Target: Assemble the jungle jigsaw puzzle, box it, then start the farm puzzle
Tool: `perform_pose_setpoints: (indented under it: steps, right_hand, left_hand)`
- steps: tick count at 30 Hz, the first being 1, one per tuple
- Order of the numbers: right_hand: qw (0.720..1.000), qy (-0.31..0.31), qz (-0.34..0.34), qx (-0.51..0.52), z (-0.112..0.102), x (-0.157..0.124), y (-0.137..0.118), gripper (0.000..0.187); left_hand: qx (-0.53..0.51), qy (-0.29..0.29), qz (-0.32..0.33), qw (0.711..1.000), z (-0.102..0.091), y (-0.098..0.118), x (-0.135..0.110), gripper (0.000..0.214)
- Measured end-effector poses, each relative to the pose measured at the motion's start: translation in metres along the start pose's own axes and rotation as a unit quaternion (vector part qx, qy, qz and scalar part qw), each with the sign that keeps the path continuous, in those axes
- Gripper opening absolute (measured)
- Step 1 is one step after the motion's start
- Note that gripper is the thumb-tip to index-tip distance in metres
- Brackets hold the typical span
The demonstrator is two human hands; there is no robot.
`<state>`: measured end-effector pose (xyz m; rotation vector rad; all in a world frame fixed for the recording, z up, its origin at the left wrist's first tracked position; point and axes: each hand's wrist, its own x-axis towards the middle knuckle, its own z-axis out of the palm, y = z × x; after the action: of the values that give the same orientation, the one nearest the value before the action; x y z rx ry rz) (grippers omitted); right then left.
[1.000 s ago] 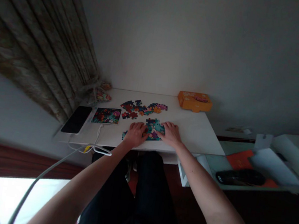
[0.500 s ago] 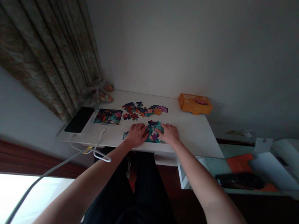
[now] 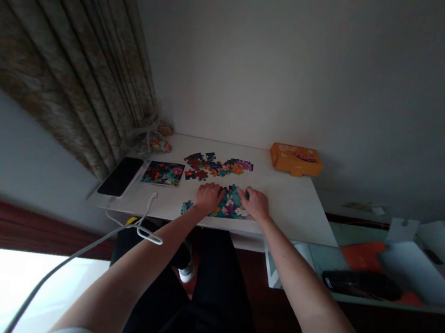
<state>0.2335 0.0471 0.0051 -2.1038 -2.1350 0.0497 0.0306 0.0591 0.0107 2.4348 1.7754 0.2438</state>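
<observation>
A partly joined jigsaw puzzle (image 3: 232, 207) in teal, purple and white lies near the front edge of the white table (image 3: 291, 208). My left hand (image 3: 209, 197) is closed at the puzzle's upper left, its fingers curled and the thumb side against a dark part. It covers some of the pieces. At the upper right edge, my right hand (image 3: 256, 204) is closed, with thumb and forefinger pinching the puzzle's border. Behind the hands lies a spread of loose jigsaw pieces (image 3: 201, 174). A colourful picture card (image 3: 163, 173) lies to their left.
A black-screened phone (image 3: 121, 176) lies at the table's left edge, with a white cable (image 3: 145, 216) hanging over the front. An orange box (image 3: 296, 160) stands at the back right. A clear plastic bag (image 3: 156, 138) sits by the curtain (image 3: 109, 59).
Both hands have shifted slightly on the puzzle, and their fingers have curled in from a flatter pose. The view has tilted a little.
</observation>
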Motion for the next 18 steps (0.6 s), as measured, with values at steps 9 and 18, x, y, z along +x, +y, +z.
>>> perform_pose_setpoints:
  steps: [9,18]
  right_hand:
    - [1.0,-0.011,-0.027,0.002,-0.001,0.0,-0.001,0.052]
    - [0.999,-0.021,-0.035,-0.014,-0.006,-0.001,-0.005,0.059]
  left_hand:
    - [-0.04,-0.123,0.006,0.992,-0.021,-0.007,0.037,0.057]
    - [-0.148,-0.157,0.013,0.976,-0.02,-0.012,0.059,0.049]
